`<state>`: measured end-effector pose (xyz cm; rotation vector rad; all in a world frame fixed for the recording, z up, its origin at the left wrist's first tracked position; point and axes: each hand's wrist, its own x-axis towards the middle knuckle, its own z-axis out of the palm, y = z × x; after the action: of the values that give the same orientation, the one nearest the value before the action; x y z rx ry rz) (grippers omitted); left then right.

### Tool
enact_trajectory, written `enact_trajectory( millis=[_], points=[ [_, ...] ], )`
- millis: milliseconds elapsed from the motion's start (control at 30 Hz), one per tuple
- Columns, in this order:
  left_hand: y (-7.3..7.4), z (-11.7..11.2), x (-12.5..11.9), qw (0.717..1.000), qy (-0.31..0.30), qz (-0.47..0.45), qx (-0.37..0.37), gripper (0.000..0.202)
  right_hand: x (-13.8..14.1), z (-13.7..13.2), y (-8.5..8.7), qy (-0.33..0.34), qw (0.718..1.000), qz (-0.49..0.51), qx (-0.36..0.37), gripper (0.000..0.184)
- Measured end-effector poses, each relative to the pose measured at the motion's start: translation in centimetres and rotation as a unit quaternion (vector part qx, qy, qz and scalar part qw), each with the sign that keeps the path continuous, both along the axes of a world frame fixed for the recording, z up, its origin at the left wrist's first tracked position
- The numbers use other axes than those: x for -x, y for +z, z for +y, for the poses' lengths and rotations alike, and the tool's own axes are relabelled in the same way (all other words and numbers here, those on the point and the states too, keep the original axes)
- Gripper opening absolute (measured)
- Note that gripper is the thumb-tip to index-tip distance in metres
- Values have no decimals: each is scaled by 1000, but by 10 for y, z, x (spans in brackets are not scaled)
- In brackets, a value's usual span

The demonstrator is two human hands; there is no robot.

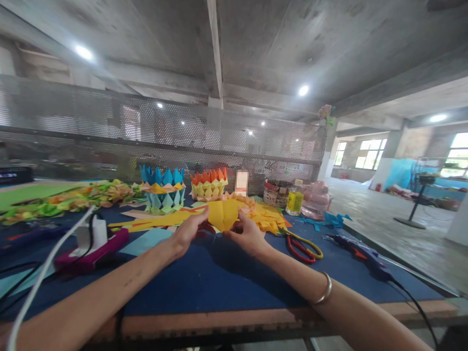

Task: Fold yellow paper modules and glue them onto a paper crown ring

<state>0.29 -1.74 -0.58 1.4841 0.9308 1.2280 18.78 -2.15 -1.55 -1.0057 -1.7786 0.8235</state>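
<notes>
Between my two hands is a piece of yellow paper (223, 215) with a crease down its middle, lifted above the blue tabletop (219, 287). My left hand (192, 228) pinches its left side. On the right side my right hand (248, 235) grips it with thumb and fingers. Yellow folded paper pieces (270, 218) lie in a heap just behind my right hand. To the left, yellow paper strips (146, 224) and a light blue sheet (148, 240) rest on the table.
Paper crowns in blue (163, 190) and orange (209, 184) stand behind. Scissors (302, 247) and a glue gun (361, 256) lie at right, near a yellow-labelled bottle (294, 198) and a basket (277, 193). A purple power strip (91, 251) with cables sits left. Mesh panel (219, 136) borders the back.
</notes>
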Motion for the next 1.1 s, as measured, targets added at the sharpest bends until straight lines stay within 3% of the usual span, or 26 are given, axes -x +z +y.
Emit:
enact_trajectory(
  millis=[167, 300, 400, 533, 833, 1100],
  points=[
    [7, 1, 3, 998, -49, -28, 9, 56, -1, -4, -4, 24, 998, -52, -2, 44],
    [6, 0, 3, 998, -50, -21, 16, 53, -2, -6, -3, 32, 995, -95, -10, 50],
    [4, 1, 5, 999, -33, -16, 19, 41, -4, -3, 0, 31, 998, -62, 10, 55],
    [4, 6, 9, 1000, -20, -6, 17, 37, -10, 2, 7, 3, 1000, 0, 1, 46],
    [1, 1, 3, 989, -124, 66, 37, 38, -12, 2, 11, -25, 998, 57, -25, 38],
    [1, -3, 3, 988, -119, 86, 51, 39, -5, -2, 9, 10, 998, 47, -42, 37]
  ],
)
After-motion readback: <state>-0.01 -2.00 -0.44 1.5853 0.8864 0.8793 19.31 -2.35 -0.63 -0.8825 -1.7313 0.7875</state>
